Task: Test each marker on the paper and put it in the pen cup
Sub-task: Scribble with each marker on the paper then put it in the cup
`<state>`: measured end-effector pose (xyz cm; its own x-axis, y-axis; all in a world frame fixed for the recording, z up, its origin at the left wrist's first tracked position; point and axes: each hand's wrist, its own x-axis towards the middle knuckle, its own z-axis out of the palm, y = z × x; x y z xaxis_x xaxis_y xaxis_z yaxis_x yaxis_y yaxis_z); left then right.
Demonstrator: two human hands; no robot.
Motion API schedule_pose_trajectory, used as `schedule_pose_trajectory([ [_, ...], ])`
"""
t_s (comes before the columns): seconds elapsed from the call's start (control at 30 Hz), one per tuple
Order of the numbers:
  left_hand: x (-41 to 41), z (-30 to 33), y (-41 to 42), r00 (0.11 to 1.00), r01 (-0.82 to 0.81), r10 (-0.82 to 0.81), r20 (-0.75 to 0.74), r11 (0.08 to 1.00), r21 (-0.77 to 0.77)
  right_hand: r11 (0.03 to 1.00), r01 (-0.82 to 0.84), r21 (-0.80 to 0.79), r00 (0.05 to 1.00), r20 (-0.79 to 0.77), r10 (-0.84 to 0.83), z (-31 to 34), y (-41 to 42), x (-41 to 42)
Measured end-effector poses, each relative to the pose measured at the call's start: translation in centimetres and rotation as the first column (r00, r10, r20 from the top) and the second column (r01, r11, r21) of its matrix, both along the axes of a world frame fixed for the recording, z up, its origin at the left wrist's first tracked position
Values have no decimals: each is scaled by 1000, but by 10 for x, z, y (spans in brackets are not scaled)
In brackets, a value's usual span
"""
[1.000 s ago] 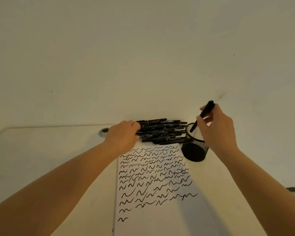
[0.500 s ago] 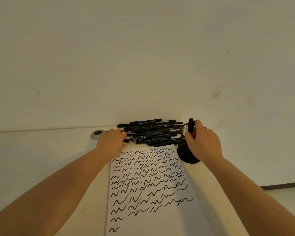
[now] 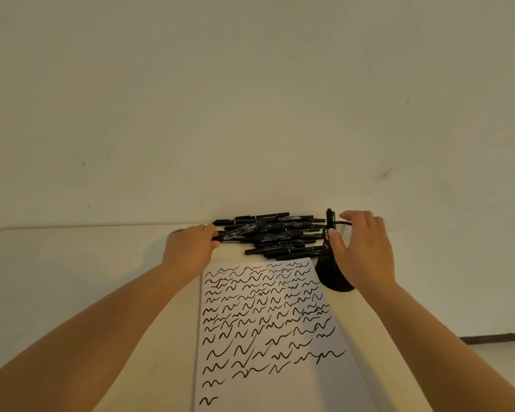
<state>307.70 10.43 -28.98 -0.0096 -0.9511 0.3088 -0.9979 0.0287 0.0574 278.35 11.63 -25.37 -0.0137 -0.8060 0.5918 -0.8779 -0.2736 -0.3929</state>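
Observation:
A pile of black markers [image 3: 275, 234] lies against the wall at the far edge of the table. My left hand [image 3: 191, 248] grips one marker [image 3: 240, 231] at the pile's left end. A black mesh pen cup [image 3: 332, 263] stands right of the pile, and one marker [image 3: 329, 218] stands upright in it. My right hand [image 3: 361, 248] hovers over the cup's right side with its fingers spread, holding nothing. A white paper [image 3: 268, 337] covered in black squiggles lies in front of the pile.
The pale table [image 3: 72, 269] meets a plain wall [image 3: 250, 114] just behind the pile. A small round metal fitting [image 3: 175, 232] sits in the tabletop left of my left hand. The table's right edge and a floor strip show at the lower right.
My right hand lowered a marker into the cup and let go of it, fingers now spread. My left hand closed on a marker at the pile's left end and pulled it leftward.

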Motion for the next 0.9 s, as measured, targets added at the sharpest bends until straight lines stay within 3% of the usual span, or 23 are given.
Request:
schedule_pose_trajectory([
  [0.1, -5, 14, 27, 960, 21, -25, -277, 1000, -17, 975, -2, -224, 992, 122, 30, 6, 19, 5],
  [0.17, -13, 21, 50, 911, 60, -60, -407, 998, -12, 961, -40, -272, 976, 196, 96, 5, 37, 13],
  [0.27, -27, 27, 87, 847, 131, -139, -512, 990, -52, 971, -213, -109, 896, 374, 238, 0, 69, 33],
  [0.33, -37, 26, 109, 816, 196, -209, -538, 977, -83, 921, -386, 57, 813, 493, 310, -4, 88, 49],
  [0.43, -50, 22, 136, 790, 278, -288, -540, 955, -103, 790, -580, 201, 661, 682, 312, -9, 109, 69],
  [0.5, -55, 18, 151, 801, 323, -325, -503, 942, -93, 715, -678, 168, 455, 861, 229, -9, 119, 76],
  [0.57, -55, 16, 165, 803, 363, -364, -471, 927, -97, 667, -728, 158, 308, 945, 113, -12, 126, 77],
  [0.67, -51, 16, 183, 819, 385, -402, -410, 914, -126, 554, -792, 256, 284, 958, -35, -14, 137, 79],
  [0.73, -50, 16, 192, 859, 402, -433, -274, 901, -163, 505, -807, 306, 295, 950, -105, -15, 145, 81],
  [0.83, -53, 15, 203, 890, 406, -430, -151, 899, -163, 524, -797, 299, 269, 954, -135, -15, 154, 82],
  [0.9, -54, 14, 206, 889, 399, -410, -205, 912, -96, 539, -790, 292, 275, 955, -114, -14, 157, 81],
])
